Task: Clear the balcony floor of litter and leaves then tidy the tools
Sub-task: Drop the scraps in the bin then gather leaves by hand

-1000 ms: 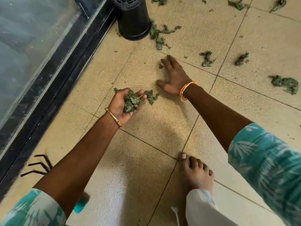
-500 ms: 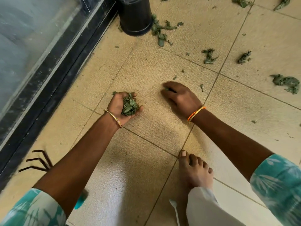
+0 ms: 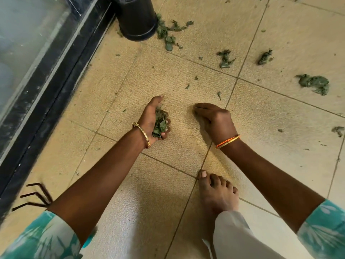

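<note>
My left hand (image 3: 152, 119) is cupped palm-up low over the beige tiled floor (image 3: 115, 94) and holds a clump of green leaves (image 3: 160, 122). To its right, my right hand (image 3: 214, 121) hovers back-up with curled fingers, their tips at the floor; I cannot tell whether it holds leaf bits. More leaf clumps lie scattered further away: beside the black pot (image 3: 168, 37), at the middle back (image 3: 225, 58), another (image 3: 264, 56), and a larger one at the right (image 3: 314, 84). Small leaf scraps (image 3: 218, 94) lie just beyond my right hand.
A black plastic pot (image 3: 137, 17) stands at the top, against the dark sliding-door track (image 3: 56, 75) and glass on the left. A dark hand-rake's prongs (image 3: 35, 197) lie at the lower left. My bare foot (image 3: 217, 193) stands below my right hand.
My right hand has drawn back from the far floor towards me and curled its fingers. My left hand has closed more around the leaves and turned inward. The view has shifted slightly.
</note>
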`<control>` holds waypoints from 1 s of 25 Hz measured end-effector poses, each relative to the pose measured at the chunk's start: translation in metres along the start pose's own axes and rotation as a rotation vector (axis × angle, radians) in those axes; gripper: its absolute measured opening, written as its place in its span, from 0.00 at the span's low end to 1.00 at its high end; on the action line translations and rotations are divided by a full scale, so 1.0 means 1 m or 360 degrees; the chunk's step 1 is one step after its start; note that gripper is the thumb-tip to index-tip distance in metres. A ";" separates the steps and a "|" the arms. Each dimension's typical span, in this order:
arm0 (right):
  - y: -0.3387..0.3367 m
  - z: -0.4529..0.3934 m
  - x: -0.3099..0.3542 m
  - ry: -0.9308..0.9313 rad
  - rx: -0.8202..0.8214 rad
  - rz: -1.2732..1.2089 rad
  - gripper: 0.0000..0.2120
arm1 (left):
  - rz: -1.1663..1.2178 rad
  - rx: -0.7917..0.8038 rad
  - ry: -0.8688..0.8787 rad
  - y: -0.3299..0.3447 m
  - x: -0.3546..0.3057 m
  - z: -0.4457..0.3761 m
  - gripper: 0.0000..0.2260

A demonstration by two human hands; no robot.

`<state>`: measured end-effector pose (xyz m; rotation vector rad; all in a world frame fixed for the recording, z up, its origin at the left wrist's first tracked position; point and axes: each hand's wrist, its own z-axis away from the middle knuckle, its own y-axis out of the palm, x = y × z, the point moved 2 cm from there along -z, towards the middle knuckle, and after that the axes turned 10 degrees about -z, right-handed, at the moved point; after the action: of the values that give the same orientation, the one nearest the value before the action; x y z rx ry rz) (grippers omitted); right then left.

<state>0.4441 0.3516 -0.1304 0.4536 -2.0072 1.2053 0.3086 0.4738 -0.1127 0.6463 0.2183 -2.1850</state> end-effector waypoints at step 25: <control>0.038 -0.049 -0.012 0.0328 0.0406 0.0293 0.28 | -0.0287 -0.0562 0.0187 0.011 -0.014 -0.039 0.14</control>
<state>0.4486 0.4122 -0.1481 0.2577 -1.7566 1.5656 0.3394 0.4906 -0.1382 0.5703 0.7311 -2.2033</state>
